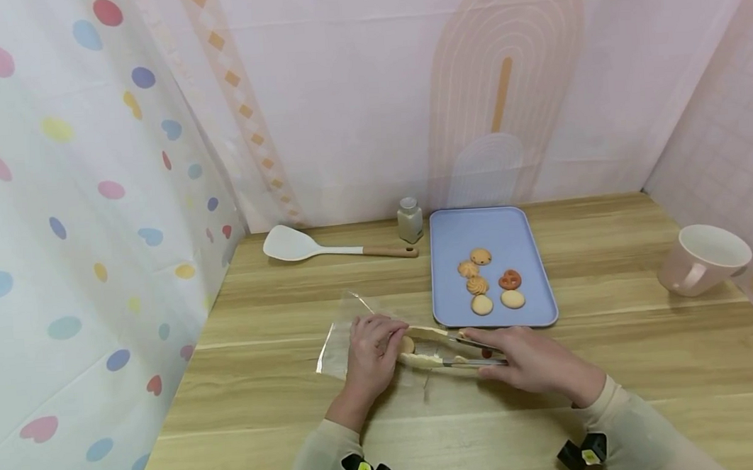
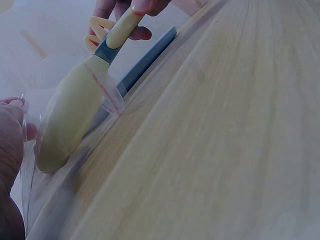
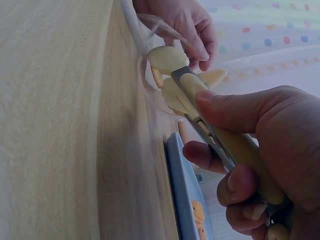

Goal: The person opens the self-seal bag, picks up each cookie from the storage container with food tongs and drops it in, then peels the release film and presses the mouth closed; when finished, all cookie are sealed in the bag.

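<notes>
My right hand (image 1: 530,358) grips a pair of cream-and-grey tongs (image 1: 421,361), thumb on one arm and fingers round the other. The tong heads point left and sit inside the mouth of a clear plastic bag (image 1: 336,342). Between them is a round pale cookie (image 1: 407,345), its edge showing in the right wrist view as a cookie (image 3: 156,76) between the heads. My left hand (image 1: 371,349) pinches the bag by its upper edge, partly covering the tong tips. In the left wrist view the bag's red-lined seal (image 2: 106,90) crosses the tongs.
Behind the right hand lies a blue tray (image 1: 446,231) with several cookies (image 1: 482,305) and a pretzel-shaped one (image 1: 509,279). A white spatula (image 1: 294,244) with a wooden handle and a small glass jar (image 1: 410,222) are at the back. A pink mug (image 1: 704,260) stands far right.
</notes>
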Available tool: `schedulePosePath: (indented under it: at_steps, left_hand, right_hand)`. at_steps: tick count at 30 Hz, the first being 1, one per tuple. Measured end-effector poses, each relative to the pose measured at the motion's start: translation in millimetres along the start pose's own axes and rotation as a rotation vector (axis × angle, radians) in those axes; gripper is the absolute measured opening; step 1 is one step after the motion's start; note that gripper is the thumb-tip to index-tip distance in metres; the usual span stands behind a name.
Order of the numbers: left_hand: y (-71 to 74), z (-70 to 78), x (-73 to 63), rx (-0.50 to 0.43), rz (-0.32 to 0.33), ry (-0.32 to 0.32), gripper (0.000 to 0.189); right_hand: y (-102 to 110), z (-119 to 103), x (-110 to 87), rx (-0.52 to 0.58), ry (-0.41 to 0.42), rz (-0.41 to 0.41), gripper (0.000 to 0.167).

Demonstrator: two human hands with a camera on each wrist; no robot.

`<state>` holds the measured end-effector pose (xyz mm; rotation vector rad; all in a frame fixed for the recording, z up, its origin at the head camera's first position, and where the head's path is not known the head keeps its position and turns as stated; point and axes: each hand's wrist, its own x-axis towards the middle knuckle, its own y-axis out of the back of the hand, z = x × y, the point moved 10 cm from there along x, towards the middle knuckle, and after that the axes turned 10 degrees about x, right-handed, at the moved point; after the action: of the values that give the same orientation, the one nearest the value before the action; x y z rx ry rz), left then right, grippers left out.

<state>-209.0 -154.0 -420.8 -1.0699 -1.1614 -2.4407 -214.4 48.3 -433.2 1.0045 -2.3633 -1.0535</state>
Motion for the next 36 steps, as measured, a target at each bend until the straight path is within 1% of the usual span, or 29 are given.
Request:
schedulePosePath:
  at_steps: [3,7,11,18,25,31,36]
  left_hand:
    - [1.3,0.1,0.3,-0.025,0.020,-0.013,0.006]
    - [2.4,3.0,1.2,-0.071,0.050,-0.063,0.009]
    - [1.5,4.0,0.9,-0.083,0.052,-0.078,0.010]
    - [4.1,1.4,1.1,-0.065,0.059,-0.051,0.010]
    - [3.8,-2.6,1.3,-0.066,0.062,-0.025,0.009]
    - [2.7,-6.9,2.0,-0.054,0.048,0.016,0.008]
    - [2.4,-6.2,2.1,-0.061,0.045,0.024,0.009]
  right_hand:
    - [-1.6,-2.8,0.6,0.019,0.016,-0.002,0.056]
    - [-4.6,-5.9,1.2,0.028,0.043,0.002,0.054]
    - [-5.7,-4.1,0.2,0.013,0.043,0.010,0.055]
    - [-3.4,-2.1,-2.2,0.027,0.034,0.010,0.057]
    - [1.5,0.4,-7.0,0.044,-0.016,-0.001,0.059]
    - [10.4,1.3,-17.1,0.083,0.009,0.019,0.058]
    - [20.7,7.9,-30.7,0.118,-0.015,0.049,0.057]
